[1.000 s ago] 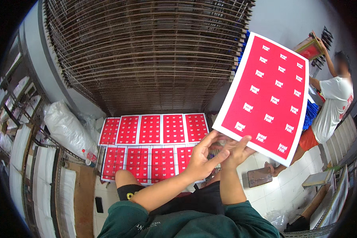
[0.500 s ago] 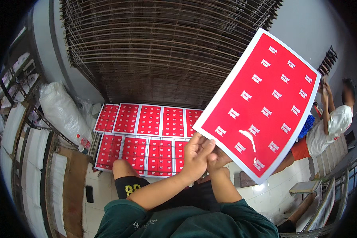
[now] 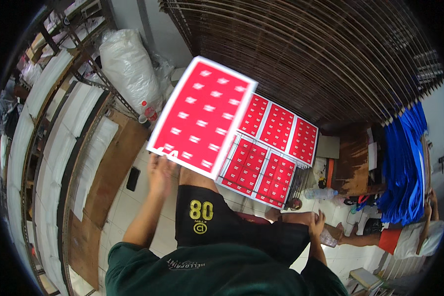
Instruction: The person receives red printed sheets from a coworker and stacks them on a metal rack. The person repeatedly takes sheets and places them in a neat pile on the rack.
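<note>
We hold: one red sheet, left hand clamped at its lower corner; right hand on our knee, grip unclear.

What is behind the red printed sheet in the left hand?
Other red sheets show past the right edge of the held sheet, and the left leg below it. Anything fully covered cannot be seen.

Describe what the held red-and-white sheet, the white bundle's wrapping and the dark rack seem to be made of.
Red-and-white sheet: paper, card or plastic film, being thin and flat; blur leaves its finish unclear.
White bundle's wrapping: plastic film, glossy, from its bright creases.
Dark rack: perhaps dull metal, judging by its slender bars, though wood is possible.
</note>
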Tool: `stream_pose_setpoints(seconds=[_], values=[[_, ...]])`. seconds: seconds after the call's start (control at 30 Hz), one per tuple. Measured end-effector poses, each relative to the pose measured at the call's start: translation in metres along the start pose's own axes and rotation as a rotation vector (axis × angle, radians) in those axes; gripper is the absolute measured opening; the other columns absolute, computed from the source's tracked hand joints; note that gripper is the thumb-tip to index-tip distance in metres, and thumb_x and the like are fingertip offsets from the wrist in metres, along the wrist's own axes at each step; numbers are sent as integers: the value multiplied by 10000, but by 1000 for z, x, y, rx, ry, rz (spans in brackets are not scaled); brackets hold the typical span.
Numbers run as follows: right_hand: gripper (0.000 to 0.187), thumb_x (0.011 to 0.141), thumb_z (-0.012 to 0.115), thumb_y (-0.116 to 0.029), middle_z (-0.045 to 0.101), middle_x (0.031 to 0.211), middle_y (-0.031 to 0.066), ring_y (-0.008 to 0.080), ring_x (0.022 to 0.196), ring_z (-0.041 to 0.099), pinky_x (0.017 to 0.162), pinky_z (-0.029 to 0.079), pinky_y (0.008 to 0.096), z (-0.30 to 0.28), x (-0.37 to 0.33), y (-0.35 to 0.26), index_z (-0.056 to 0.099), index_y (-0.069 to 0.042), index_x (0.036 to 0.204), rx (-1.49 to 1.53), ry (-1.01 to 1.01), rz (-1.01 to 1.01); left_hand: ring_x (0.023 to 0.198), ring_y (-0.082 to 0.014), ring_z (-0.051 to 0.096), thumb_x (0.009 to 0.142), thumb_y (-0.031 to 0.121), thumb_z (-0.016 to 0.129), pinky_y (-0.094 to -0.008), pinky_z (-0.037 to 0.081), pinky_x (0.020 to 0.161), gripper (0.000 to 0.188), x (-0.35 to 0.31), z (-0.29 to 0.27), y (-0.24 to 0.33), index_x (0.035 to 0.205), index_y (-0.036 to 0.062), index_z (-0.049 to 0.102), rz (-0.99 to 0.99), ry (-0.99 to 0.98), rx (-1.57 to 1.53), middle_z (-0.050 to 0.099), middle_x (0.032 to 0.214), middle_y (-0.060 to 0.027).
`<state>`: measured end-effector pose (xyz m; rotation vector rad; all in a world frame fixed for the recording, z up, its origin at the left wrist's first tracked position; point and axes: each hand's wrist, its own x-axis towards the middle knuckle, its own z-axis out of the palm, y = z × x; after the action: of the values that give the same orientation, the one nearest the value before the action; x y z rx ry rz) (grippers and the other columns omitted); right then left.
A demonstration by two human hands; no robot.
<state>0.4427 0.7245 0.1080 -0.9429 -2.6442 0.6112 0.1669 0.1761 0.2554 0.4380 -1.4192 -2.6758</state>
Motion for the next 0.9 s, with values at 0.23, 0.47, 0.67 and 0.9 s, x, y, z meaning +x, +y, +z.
stream_pose_setpoints(seconds=[0.23,0.47,0.67,0.9], values=[[473,865,497,-415,522,1063,210,306,989,524,863,409,365,70,20,-25,570,0,1079,101,-95,169,1034,-220,526,877,87,504,-320,453,878,431,225,-137,-57,1261,-9,332,65,124,144,488,1138,-134],[486,873,443,-417,581,924,281,414,872,552,756,430,468,95,36,-5,611,28,973,-81,-150,166,944,-214,569,868,47,484,-336,500,826,292,410,-154,-124,1157,22,457,36,211,55,528,1066,-131],[442,890,452,-363,578,859,230,334,805,564,718,439,395,89,39,-40,588,51,956,8,-277,282,810,-157,593,853,6,458,-281,531,703,246,512,-139,-164,1088,30,525,36,280,189,565,957,-98],[556,878,459,-458,520,1087,141,219,990,478,868,370,327,99,58,-41,546,60,1063,71,-317,564,672,-148,605,821,-13,506,-259,540,581,295,586,-165,-211,1110,24,553,143,362,360,605,812,-110]])
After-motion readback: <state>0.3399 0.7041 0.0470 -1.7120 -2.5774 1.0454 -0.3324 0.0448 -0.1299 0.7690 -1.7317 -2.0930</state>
